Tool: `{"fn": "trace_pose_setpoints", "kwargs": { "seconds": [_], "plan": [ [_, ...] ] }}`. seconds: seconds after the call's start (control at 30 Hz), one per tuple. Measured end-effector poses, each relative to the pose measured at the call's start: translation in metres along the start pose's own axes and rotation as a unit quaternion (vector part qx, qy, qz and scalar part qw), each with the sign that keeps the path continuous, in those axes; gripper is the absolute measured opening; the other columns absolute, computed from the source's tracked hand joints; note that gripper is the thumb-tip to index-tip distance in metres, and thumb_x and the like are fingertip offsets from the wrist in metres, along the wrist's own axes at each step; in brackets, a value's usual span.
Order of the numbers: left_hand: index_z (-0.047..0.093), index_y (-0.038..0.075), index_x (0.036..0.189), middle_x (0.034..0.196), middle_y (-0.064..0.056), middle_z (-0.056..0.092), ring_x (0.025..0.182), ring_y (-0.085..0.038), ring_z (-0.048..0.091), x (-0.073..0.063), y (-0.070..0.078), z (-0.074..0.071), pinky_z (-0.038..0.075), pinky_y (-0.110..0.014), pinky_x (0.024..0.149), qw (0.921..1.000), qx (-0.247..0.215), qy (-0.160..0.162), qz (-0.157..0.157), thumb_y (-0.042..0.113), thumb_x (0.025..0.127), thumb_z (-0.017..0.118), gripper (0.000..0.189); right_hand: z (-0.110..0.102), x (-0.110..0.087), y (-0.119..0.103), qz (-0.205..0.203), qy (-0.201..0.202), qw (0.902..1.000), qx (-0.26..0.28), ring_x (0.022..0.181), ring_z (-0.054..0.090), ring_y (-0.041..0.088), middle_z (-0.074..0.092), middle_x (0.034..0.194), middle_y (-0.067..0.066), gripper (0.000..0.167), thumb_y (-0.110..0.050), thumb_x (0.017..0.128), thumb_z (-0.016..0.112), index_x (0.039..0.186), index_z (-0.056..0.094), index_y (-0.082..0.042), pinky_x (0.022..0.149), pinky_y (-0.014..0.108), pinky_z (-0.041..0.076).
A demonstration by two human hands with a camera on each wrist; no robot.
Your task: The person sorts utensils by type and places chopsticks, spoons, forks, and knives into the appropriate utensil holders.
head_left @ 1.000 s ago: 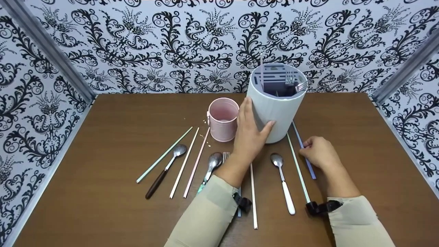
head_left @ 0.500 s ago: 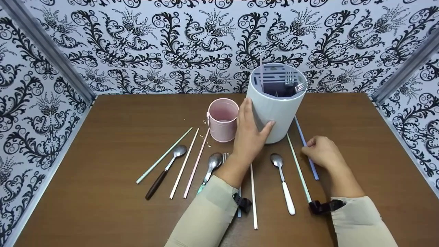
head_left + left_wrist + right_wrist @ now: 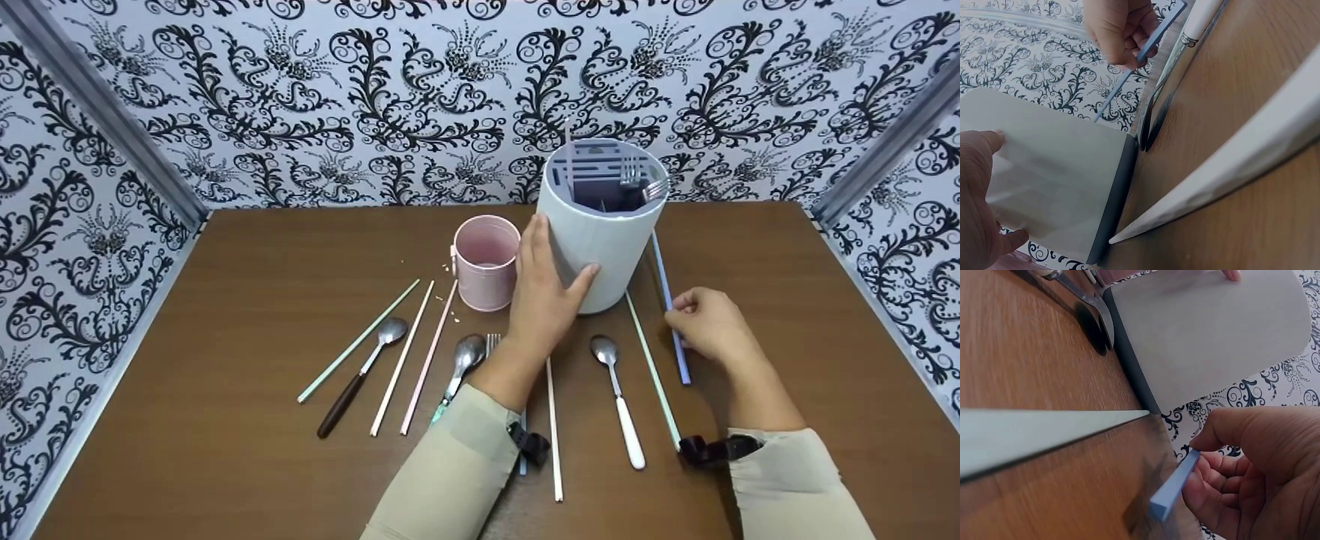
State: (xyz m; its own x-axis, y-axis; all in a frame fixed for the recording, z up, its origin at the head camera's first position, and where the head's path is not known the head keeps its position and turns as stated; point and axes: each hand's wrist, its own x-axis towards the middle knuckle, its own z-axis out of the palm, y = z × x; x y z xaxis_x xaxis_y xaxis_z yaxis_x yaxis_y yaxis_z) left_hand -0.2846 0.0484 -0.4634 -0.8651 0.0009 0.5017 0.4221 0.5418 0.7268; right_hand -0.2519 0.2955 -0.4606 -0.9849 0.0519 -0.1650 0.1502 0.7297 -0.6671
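Observation:
My left hand (image 3: pixel 545 289) rests on the side of a tall white utensil holder (image 3: pixel 604 251), fingers and thumb spread along its wall. Two forks (image 3: pixel 630 171) and a pale pink chopstick (image 3: pixel 569 161) stand in the holder's grey top. My right hand (image 3: pixel 712 324) pinches a blue chopstick (image 3: pixel 681 356) between thumb and fingers. In the right wrist view the near end of that blue chopstick (image 3: pixel 1171 492) is off the table, pointing toward the camera. A light green chopstick (image 3: pixel 651 360) lies to its left. A spoon with a white handle (image 3: pixel 628 427) lies in front of the holder.
Left of the holder stands a pink cup (image 3: pixel 487 281). Several chopsticks, a brown-handled spoon (image 3: pixel 352 394) and a green-handled spoon (image 3: pixel 466 352) lie on the wooden table (image 3: pixel 225 337). A fork (image 3: pixel 493 343) is partly hidden by my left forearm. Patterned panels (image 3: pixel 300 112) enclose the table.
My right hand has shifted slightly right and away from me, carrying the blue chopstick, whose far end now shows higher beside the holder. The left hand stays on the holder.

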Motion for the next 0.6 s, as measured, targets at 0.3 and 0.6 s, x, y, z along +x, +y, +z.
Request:
{"fn": "trace_pose_setpoints", "kwargs": {
  "seconds": [0.3,0.6],
  "plan": [
    [0.027,0.001,0.161,0.164,-0.02,0.034,0.154,-0.033,0.034,-0.0009,-0.0004,0.0003,0.032,-0.041,0.128,1.0,0.0,0.002,0.002,0.037,0.092,0.08,0.095,0.001,-0.0008,-0.0016,-0.03,-0.001,0.9948,0.098,0.084,0.061,0.009,0.059,0.112,0.015,0.049,-0.011,0.102,0.053,0.145,0.047,0.012,0.07,0.026,0.06],
    [0.027,0.002,0.161,0.164,-0.019,0.034,0.154,-0.032,0.034,-0.0008,0.0007,0.0004,0.033,-0.041,0.127,1.0,-0.001,0.004,-0.002,0.037,0.091,0.08,0.094,-0.0031,-0.0008,-0.0002,-0.036,-0.012,0.9781,0.205,0.089,0.069,0.012,0.056,0.108,0.009,0.042,-0.01,0.106,0.049,0.141,0.045,0.013,0.074,0.027,0.064]
  ]
}}
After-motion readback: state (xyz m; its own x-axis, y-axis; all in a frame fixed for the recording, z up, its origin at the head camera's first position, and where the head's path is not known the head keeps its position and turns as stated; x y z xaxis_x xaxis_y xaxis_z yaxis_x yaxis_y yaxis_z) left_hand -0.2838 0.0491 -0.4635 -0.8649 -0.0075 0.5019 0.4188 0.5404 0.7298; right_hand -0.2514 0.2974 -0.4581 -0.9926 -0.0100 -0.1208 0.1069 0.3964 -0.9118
